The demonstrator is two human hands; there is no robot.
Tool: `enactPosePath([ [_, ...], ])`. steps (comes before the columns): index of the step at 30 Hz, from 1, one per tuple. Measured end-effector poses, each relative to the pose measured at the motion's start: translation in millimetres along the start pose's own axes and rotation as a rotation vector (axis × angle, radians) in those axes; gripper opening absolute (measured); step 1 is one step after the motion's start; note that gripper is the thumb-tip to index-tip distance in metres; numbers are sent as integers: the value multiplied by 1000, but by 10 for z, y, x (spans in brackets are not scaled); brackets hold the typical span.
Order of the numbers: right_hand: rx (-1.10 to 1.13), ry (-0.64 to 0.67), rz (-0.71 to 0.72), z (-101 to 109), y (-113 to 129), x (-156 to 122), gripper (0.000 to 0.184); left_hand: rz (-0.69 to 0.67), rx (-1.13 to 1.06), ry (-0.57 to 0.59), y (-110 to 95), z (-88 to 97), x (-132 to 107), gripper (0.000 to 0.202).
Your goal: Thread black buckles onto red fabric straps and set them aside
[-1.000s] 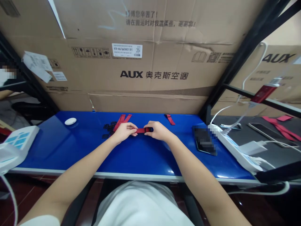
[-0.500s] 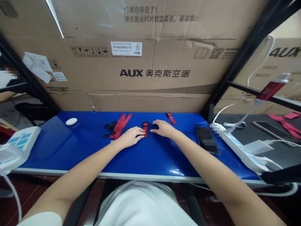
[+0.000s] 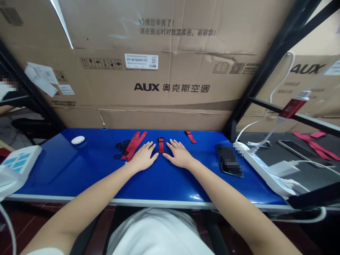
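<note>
Both hands lie flat, palms down, on the blue table (image 3: 79, 166). My left hand (image 3: 145, 156) has its fingers spread and holds nothing. My right hand (image 3: 177, 153) is likewise open. Between the two hands, just beyond the fingertips, a short red strap with a black buckle (image 3: 160, 145) lies on the table, apart from both. A bundle of longer red straps (image 3: 134, 140) lies left of my left hand, beside several small black buckles (image 3: 120, 147). Another short red strap (image 3: 191, 136) lies far right of my right hand.
A large cardboard box (image 3: 170, 71) walls off the back of the table. A white oval object (image 3: 78, 140) sits at the far left. A dark phone (image 3: 228, 160) and a white power strip (image 3: 265, 166) lie at the right. A white device (image 3: 16, 166) sits at the left edge.
A second ago both hands held the short red strap between them. They set it down lengthwise on the table, let go, and now rest flat on either side of it.
</note>
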State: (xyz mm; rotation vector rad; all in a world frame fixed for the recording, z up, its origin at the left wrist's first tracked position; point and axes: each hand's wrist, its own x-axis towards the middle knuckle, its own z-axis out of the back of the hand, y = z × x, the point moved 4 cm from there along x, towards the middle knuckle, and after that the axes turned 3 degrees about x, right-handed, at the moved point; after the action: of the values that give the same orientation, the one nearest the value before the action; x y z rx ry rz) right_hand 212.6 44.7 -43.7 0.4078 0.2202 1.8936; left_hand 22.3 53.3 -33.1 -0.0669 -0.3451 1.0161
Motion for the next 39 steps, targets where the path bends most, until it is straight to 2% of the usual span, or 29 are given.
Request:
enactPosePath([
  [23, -30, 12, 5, -14, 14, 11, 79, -10, 6, -16, 59, -70, 0, 58],
  [26, -36, -7, 12, 0, 29, -1, 77, -11, 28, -61, 49, -35, 8, 54],
  [28, -55, -69, 70, 49, 97, -17, 69, 52, 94, -140, 72, 58, 15, 48],
  [31, -95, -156, 271, 114, 282, -49, 53, 250, 255, -253, 180, 275, 3, 44],
  [34, -84, -115, 399, 91, 395, -53, 45, 395, 386, -276, 334, 453, -26, 44],
  [36, -70, -85, 367, 70, 358, -27, 44, 444, 421, -224, 446, 490, -35, 43],
  [39, -98, -93, 175, 110, 131, 23, 45, 489, 420, -124, 583, 462, -27, 40],
])
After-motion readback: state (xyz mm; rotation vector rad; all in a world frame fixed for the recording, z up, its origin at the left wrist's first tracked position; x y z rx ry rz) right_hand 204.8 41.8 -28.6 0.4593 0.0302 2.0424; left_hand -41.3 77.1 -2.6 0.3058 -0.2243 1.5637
